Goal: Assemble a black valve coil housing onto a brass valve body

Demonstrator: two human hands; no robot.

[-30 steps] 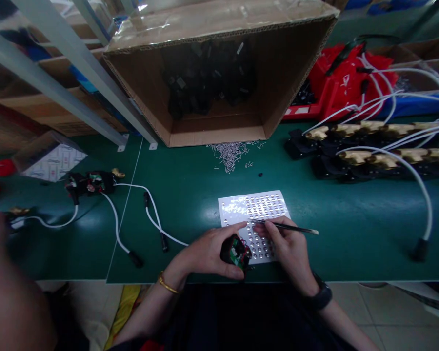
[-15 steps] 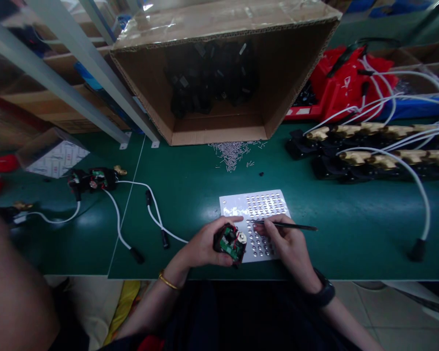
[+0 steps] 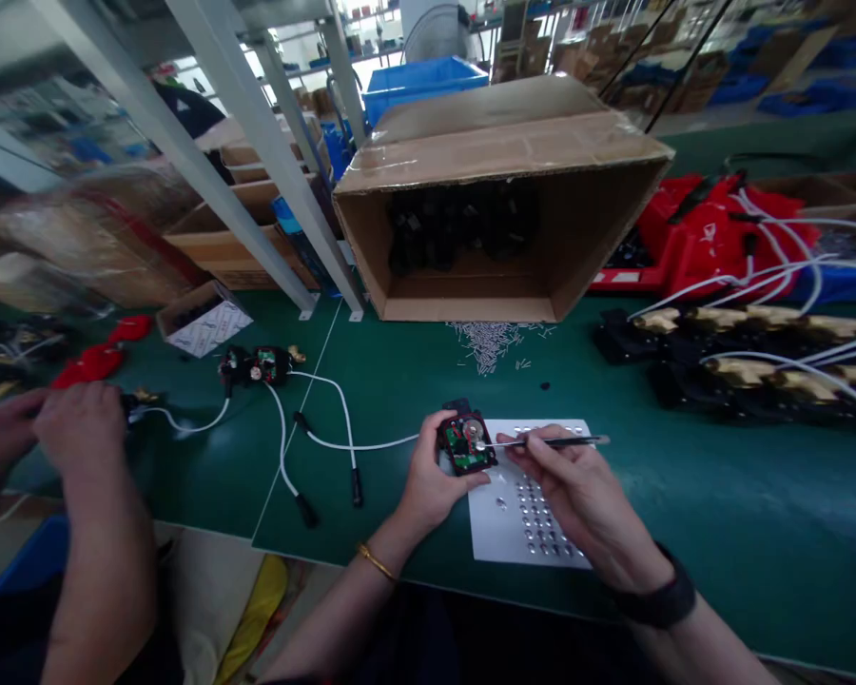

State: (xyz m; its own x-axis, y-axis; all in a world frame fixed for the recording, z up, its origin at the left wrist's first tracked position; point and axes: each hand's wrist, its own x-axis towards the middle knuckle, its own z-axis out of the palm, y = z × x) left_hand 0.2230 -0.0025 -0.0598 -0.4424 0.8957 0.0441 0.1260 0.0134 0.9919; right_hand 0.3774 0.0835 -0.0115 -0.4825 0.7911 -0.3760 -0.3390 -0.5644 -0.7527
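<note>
My left hand (image 3: pixel 428 480) grips a small black device (image 3: pixel 465 443) with an open green circuit board, holding it above the green table (image 3: pixel 720 495). My right hand (image 3: pixel 577 490) pinches thin tweezers (image 3: pixel 542 441), whose tip rests on the device's board. Under both hands lies a white sheet (image 3: pixel 528 518) dotted with small round metal parts.
A cardboard box (image 3: pixel 503 190) on its side holds black parts; small metal pins (image 3: pixel 492 341) lie in front. Finished units with brass fittings and white cables (image 3: pixel 749 347) sit right. A similar device with white cable (image 3: pixel 261 366) lies left, near another person's hands (image 3: pixel 49 428).
My left hand lifted the device up and turned its board toward me. The tweezers moved from the sheet onto the board. The view tilted up and to the left.
</note>
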